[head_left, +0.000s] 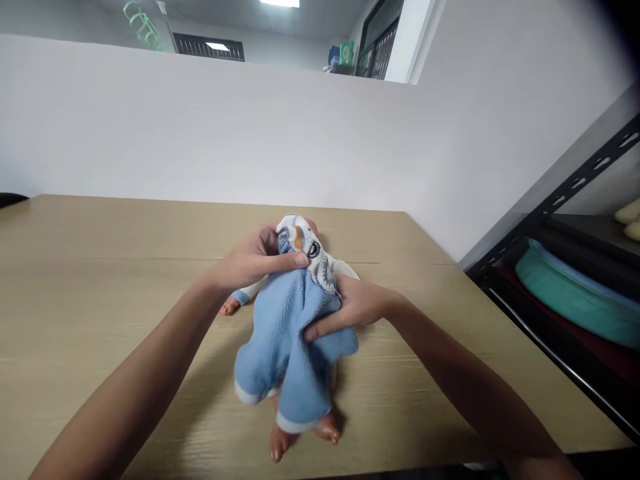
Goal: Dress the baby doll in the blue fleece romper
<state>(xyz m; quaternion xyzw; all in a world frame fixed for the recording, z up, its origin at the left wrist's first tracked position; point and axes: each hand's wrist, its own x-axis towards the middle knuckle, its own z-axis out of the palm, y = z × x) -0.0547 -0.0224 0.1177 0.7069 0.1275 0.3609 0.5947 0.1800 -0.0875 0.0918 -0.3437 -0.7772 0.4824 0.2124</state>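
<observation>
A doll (283,441) lies on its back on the table, its bare feet pointing toward me. Over its body hangs a blue fleece doll garment (280,313) with two short, white-edged legs and a white embroidered upper part. My left hand (260,257) is closed on the garment's upper left edge, thumb on top of the embroidery. On the other side, my right hand (353,307) pinches the blue cloth with the thumb in front and the fingers hidden behind. A doll's hand in a white sleeve with a blue cuff (241,297) sticks out at the left. The garment covers most of the doll's head and trunk.
The wooden table (125,267) ends at a white partition (225,133). At the right stands a black metal shelf rack (560,197) holding a folded teal item (575,293) and pale objects (629,217). Beyond the partition, a room with a ceiling light shows.
</observation>
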